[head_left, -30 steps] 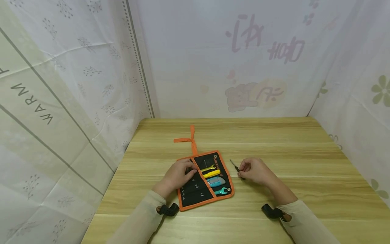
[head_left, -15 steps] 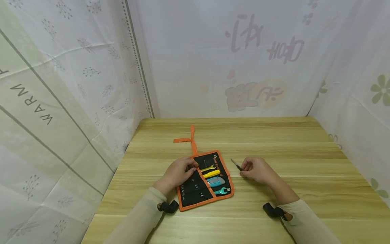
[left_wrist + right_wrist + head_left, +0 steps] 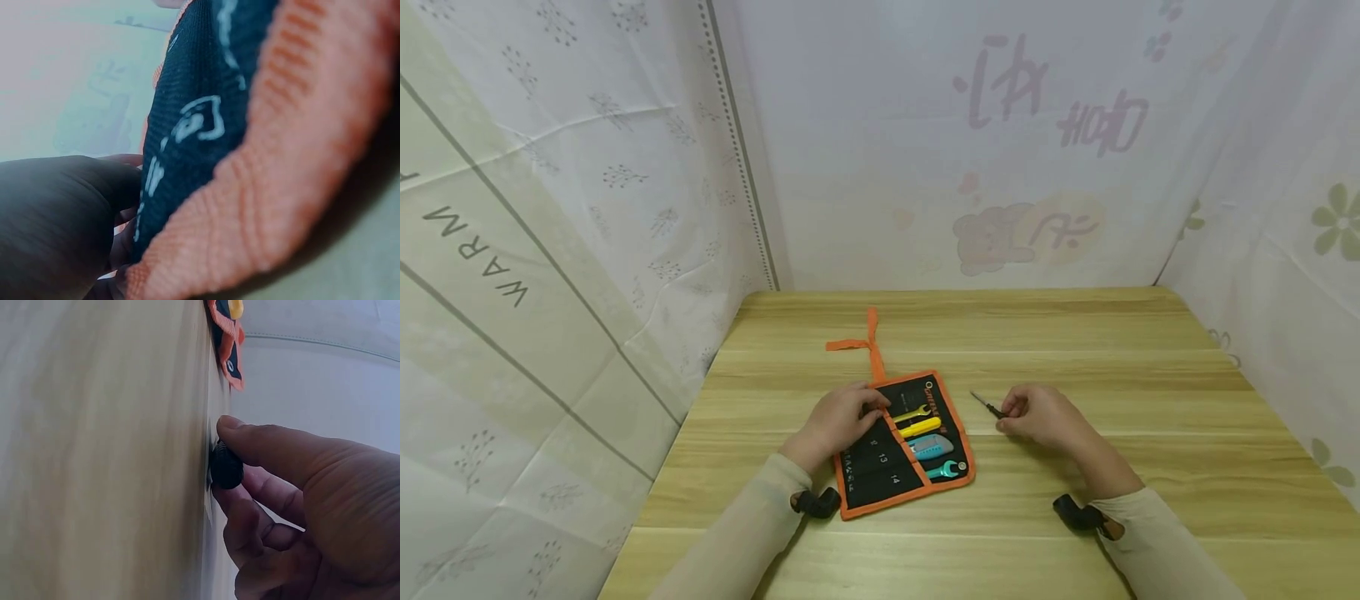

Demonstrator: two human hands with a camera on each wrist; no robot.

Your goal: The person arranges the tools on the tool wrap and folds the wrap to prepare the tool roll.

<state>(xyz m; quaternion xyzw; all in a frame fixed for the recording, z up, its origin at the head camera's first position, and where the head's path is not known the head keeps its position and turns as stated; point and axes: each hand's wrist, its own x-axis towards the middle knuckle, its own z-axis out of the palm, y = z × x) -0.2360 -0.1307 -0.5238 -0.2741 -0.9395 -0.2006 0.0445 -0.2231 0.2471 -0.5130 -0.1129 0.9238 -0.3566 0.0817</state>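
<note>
A black tool pouch [image 3: 868, 492] with orange trim lies unrolled on the wooden table. Tools stick out of its pockets: a yellow-green wrench [image 3: 913, 413], a yellow-handled tool [image 3: 921, 427], a light blue utility knife [image 3: 932, 447] and a teal wrench [image 3: 945, 470]. My left hand [image 3: 842, 423] pinches the orange pocket edge near the pouch's upper left; its fingertips are partly hidden. In the left wrist view the pouch fabric [image 3: 200, 137] bulges beside the hand. To the right of the pouch, my right hand [image 3: 1045, 417] pinches a small black-handled screwdriver [image 3: 227, 466] by its handle, shaft pointing up-left.
An orange tie strap [image 3: 874, 346] extends from the pouch's far edge. The wooden table [image 3: 1075, 333] stretches out around both hands. Printed curtains [image 3: 865, 150] hang behind the table and at both sides.
My right hand has drifted slightly right with the screwdriver, away from the pouch. My left hand has shifted a little at the pocket edge, and the pouch stays nearly where it was.
</note>
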